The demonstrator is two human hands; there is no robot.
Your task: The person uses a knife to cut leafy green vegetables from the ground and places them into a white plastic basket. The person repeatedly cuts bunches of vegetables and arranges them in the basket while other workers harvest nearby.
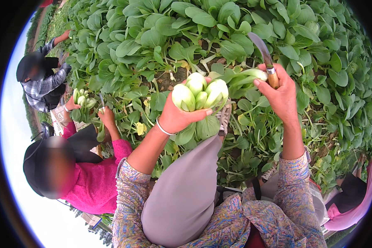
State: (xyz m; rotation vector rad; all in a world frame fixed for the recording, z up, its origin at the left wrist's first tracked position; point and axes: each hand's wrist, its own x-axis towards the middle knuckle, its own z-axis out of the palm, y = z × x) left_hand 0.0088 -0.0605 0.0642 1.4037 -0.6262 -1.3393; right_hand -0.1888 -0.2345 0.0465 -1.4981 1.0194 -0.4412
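My left hand (186, 111) is wrapped around a bunch of several bok choy heads (200, 93). Their pale, plump bases face up at me, and green leaves hang below my wrist. In my right hand (279, 93) is a curved harvesting knife (265, 55) with a wooden handle, its blade pointing up and away. The thumb and fingers of that same hand also pinch the base of a slender bok choy (248, 76), whose leaves stretch left toward the bunch. The two hands are apart, above the plants.
Dense standing bok choy (173, 28) fills the far side. Cut leaves and stalks (245, 139) litter the soil around my shoe (224, 119). On the left, a co-worker in a pink top (93, 183) holds bok choy and a knife; another in plaid (46, 90) reaches into the plants.
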